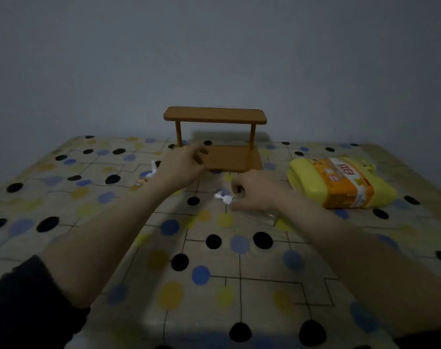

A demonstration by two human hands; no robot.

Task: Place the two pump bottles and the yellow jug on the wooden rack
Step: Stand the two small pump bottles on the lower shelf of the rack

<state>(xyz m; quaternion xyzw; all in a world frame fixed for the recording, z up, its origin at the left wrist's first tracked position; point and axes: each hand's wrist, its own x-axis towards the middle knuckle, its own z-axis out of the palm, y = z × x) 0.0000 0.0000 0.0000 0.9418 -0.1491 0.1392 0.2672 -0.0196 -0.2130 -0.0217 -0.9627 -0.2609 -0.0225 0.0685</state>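
Note:
The wooden rack has two shelves and stands at the back middle of the table, with nothing on it. The yellow jug, orange-labelled, lies on its side to the right of the rack. One pump bottle lies on the table to the left, partly hidden behind my left hand, which hovers in front of the lower shelf with fingers apart and nothing in it. A clear pump bottle lies on its side in front of the rack. My right hand has its fingers curled around that bottle's neck, beside the white pump head.
The table carries a cloth patterned with black, blue and yellow dots. A plain grey wall stands close behind the rack. My dark left sleeve shows at the lower left.

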